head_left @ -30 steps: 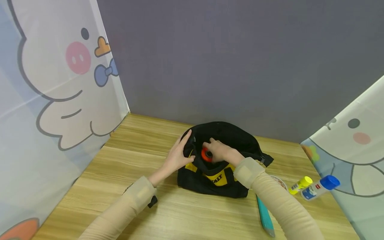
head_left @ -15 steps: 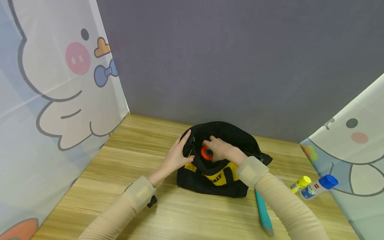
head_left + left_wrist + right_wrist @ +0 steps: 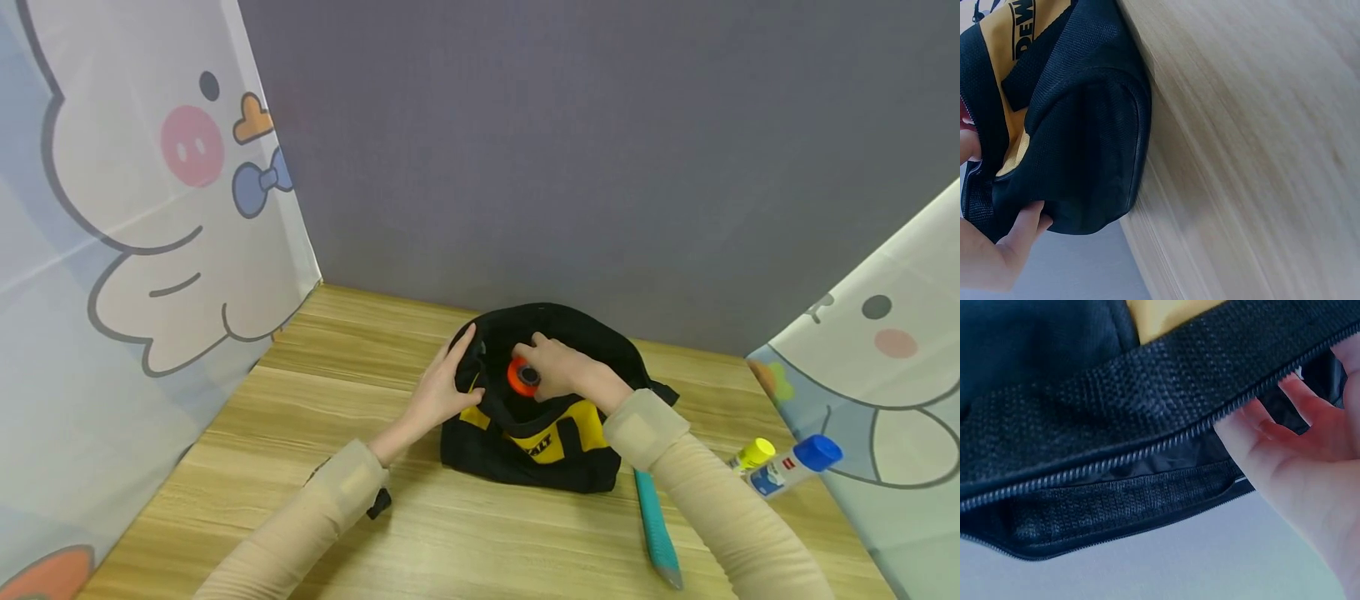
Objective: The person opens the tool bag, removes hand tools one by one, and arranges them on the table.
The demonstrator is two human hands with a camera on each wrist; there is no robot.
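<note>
A black and yellow tool bag stands on the wooden table, its zipped mouth spread wide. My left hand grips the left end of the bag's mouth, thumb at the front rim; the left wrist view has its fingers bent against the black side panel. Inside the mouth, my right hand holds a red round object with a dark centre, its exact kind unclear. From the right wrist, the zipper edge crosses in front of the fingers, and their tips are partly hidden.
Right of the bag lies a teal tool with a grey end, partly covered by the right forearm. Farther right are a yellow glue stick and a glue bottle with a blue cap. A grey panel rises behind the table.
My right hand has moved slightly up and right, and the red round object has moved with it. My left hand has stayed at the bag's rim.
</note>
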